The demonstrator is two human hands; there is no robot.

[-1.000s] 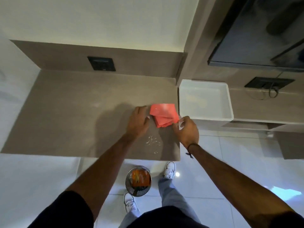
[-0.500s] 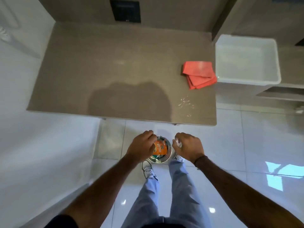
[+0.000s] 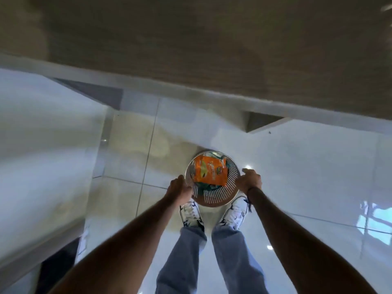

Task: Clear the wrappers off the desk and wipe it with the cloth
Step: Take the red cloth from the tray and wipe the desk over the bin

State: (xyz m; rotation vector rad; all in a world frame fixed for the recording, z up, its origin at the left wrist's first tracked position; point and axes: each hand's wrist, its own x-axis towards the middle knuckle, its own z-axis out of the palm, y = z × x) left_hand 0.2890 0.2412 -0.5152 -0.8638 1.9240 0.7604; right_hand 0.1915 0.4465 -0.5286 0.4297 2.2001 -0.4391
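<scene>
A round perforated metal waste bin stands on the floor just in front of my white shoes. An orange snack wrapper lies on top inside it, over some green wrapper. My left hand is at the bin's left rim with its fingers curled. My right hand is at the right rim, knuckles up and fingers bent down. Whether either hand grips the rim or holds anything is hidden. The brown desk top fills the upper part of the view, blurred. The cloth is out of view.
Glossy white floor tiles surround the bin. A white wall or panel runs along the left. The desk's front edge passes above the bin. My jeans and shoes are right behind it.
My view has tilted down from the desk to the floor. Both hands left the desk beside the red cloth, dropped to the bin and spread to its two sides.
</scene>
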